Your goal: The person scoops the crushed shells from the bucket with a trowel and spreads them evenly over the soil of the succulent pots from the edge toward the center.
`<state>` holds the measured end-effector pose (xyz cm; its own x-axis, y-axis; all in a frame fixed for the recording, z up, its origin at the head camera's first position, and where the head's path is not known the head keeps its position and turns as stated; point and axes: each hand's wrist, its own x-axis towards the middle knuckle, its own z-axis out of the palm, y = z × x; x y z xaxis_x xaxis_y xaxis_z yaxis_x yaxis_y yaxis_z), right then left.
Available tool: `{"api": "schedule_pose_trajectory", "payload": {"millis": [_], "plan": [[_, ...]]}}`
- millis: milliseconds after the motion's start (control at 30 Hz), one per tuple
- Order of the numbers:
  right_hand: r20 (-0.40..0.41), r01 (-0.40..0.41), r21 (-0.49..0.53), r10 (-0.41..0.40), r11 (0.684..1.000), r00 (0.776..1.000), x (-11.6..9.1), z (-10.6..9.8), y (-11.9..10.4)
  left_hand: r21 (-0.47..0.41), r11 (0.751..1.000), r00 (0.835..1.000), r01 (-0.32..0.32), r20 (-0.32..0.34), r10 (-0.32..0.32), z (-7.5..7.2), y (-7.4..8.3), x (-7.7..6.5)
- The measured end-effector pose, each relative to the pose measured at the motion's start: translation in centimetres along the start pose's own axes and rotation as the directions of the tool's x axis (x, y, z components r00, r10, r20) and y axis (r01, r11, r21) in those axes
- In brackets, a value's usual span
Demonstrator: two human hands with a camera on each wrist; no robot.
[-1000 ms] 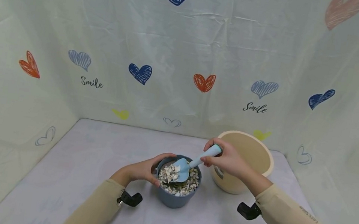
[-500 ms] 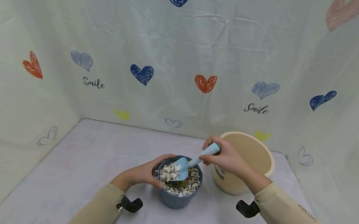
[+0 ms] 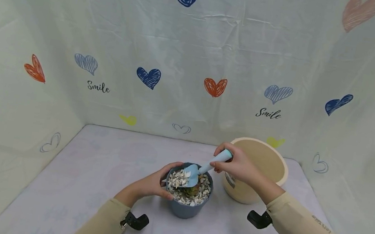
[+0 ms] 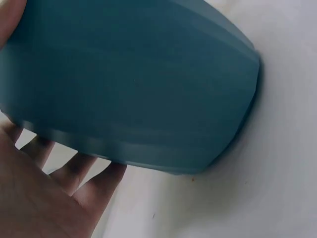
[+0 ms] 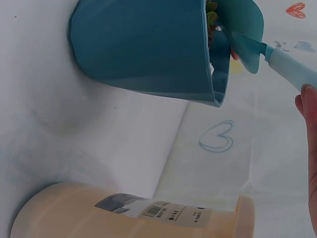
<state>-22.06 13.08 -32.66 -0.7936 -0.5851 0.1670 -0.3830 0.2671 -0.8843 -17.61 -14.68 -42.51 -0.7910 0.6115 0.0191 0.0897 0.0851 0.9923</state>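
Observation:
A blue-grey flower pot [image 3: 185, 210] stands on the table, filled with whitish stone chips [image 3: 193, 201] around a small succulent [image 3: 193, 191]. My left hand [image 3: 147, 187] grips the pot's left side, thumb toward the front; the left wrist view shows its fingers along the pot wall [image 4: 133, 79]. My right hand [image 3: 239, 167] holds a light blue garden trowel [image 3: 218, 162] by its handle. The trowel's blade lies tilted inside the pot rim, above the succulent, with stone chips at its left edge. From the right wrist, the succulent's leaves [image 5: 212, 17] show beside the blade [image 5: 247, 29].
A large cream bucket [image 3: 243, 193] stands right behind the pot, partly covered by my right hand and forearm. It bears a printed label [image 5: 173, 212]. A white cloth [image 3: 104, 153] covers the table, and a heart-patterned curtain [image 3: 189, 46] hangs behind and at both sides.
The trowel blade has shifted slightly up, and more of the succulent shows beneath it. The pot and left hand appear a little farther right as the head view shifts. Both grips are kept.

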Motion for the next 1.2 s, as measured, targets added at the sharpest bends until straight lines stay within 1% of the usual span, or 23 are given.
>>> {"api": "schedule_pose_trajectory", "payload": {"millis": [100,233,400,567,800,933,1033,1100,1200], "plan": [[-0.004,0.004,0.001,-0.004,1.0,1.0,-0.2,0.0,-0.8,0.009,1.0,1.0,0.001,-0.016,-0.001,0.3,0.1,0.0],[-0.008,0.009,-0.004,-0.009,1.0,1.0,-0.5,0.0,-1.4,0.024,1.0,0.999,0.005,-0.053,-0.003,0.6,0.1,0.0],[-0.02,-0.005,-0.008,0.005,1.0,1.0,-0.5,-0.1,-1.5,0.033,0.999,0.994,0.029,-0.108,-0.026,1.1,0.1,0.0],[-0.032,-0.011,-0.014,0.011,1.0,0.999,-0.6,-0.2,-1.4,0.042,0.998,0.989,0.04,-0.147,-0.033,1.5,0.2,-0.1],[-0.037,0.013,-0.015,-0.013,1.0,0.999,-0.7,-0.3,-1.4,0.059,0.997,0.979,0.058,-0.196,-0.046,2.4,0.5,-0.2],[-0.038,0.01,-0.032,-0.011,0.999,0.999,-0.7,-0.3,-1.5,0.069,0.996,0.97,0.064,-0.238,-0.046,2.7,-0.9,0.1],[-0.039,0.006,-0.03,-0.007,1.0,0.999,-0.6,-0.4,-1.1,0.079,0.995,0.965,0.065,-0.258,-0.042,2.8,-2.0,0.3],[-0.04,0.001,-0.022,-0.002,1.0,0.999,-0.5,-0.5,-0.5,0.089,0.994,0.965,0.066,-0.258,-0.041,2.9,-2.0,0.2],[-0.039,0.004,-0.007,-0.005,1.0,0.999,-0.3,-0.6,0.5,0.096,0.994,0.971,0.054,-0.235,-0.03,2.6,-2.0,0.2]]}}
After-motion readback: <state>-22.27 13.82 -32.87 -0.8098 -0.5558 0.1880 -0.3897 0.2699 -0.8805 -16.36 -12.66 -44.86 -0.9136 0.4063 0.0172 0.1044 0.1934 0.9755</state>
